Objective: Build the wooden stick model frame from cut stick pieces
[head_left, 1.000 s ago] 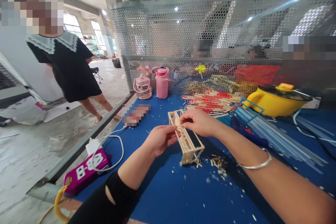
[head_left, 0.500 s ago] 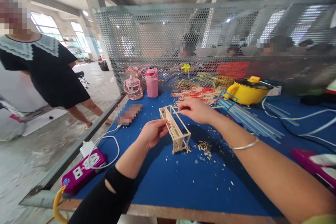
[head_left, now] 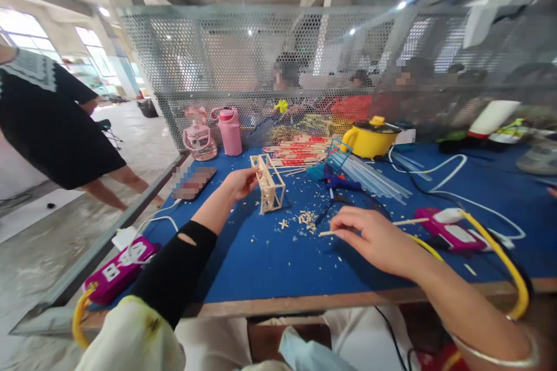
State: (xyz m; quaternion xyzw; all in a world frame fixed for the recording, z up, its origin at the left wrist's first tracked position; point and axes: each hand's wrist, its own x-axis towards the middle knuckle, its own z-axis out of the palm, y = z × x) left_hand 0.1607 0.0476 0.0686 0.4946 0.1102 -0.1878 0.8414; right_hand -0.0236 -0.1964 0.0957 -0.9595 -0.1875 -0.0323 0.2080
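Observation:
My left hand (head_left: pixel 242 183) grips the left side of a small open frame (head_left: pixel 272 188) built from thin wooden sticks, which stands on the blue tabletop. Pinched between the fingers of my right hand (head_left: pixel 363 236) is a thin wooden stick (head_left: pixel 327 233); its other end shows past the back of the hand. That hand is over the front right of the table, apart from the frame. Short wood offcuts (head_left: pixel 308 220) lie between the two hands. Behind my right hand rests a blue glue gun (head_left: pixel 342 181) beside a blue wire rack (head_left: pixel 339 153).
Red-tipped wooden sticks (head_left: pixel 300 149) are heaped at the back, near clear glue sticks (head_left: pixel 378 177) and a yellow pot (head_left: pixel 373 138). Pink bottles (head_left: pixel 229 132), a phone (head_left: pixel 195 182) and purple power strips (head_left: pixel 117 269) with cables sit around. A person (head_left: pixel 56 122) stands left.
My right hand has moved from the frame toward the front right, with the stick still in it. My left hand keeps its hold on the frame. The view has turned right.

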